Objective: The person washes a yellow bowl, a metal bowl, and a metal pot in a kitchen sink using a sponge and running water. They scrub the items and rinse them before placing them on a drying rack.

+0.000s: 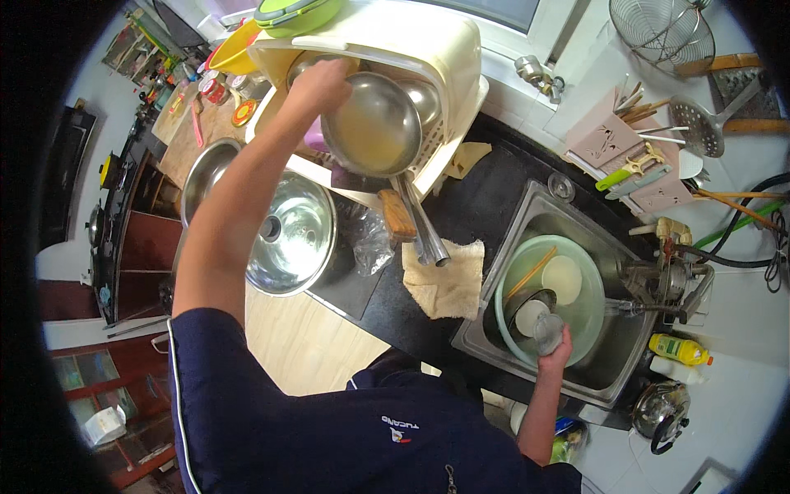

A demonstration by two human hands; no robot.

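My left hand (324, 85) reaches into the cream dish rack (448, 49), its fingers curled by the rim of a metal bowl (303, 64). What the fingers hold is hidden. Right beside that hand, a round metal pan (372, 123) leans on the rack with its handle sticking out over the counter. Over the near rim of a pale green basin (594, 288), my right hand (559, 349) is closed on a grey scrubbing pad (548, 334). In the basin's water lie white dishes (561, 280), a dark bowl (527, 311) and wooden chopsticks (532, 272).
The basin stands in a steel sink (527, 214) beneath a faucet (650, 309). A tan cloth (444, 278) and a wooden block-like piece (397, 216) lie on the dark counter. Large metal bowls (309, 239) sit left of it. A utensil holder (605, 144) hangs at the wall.
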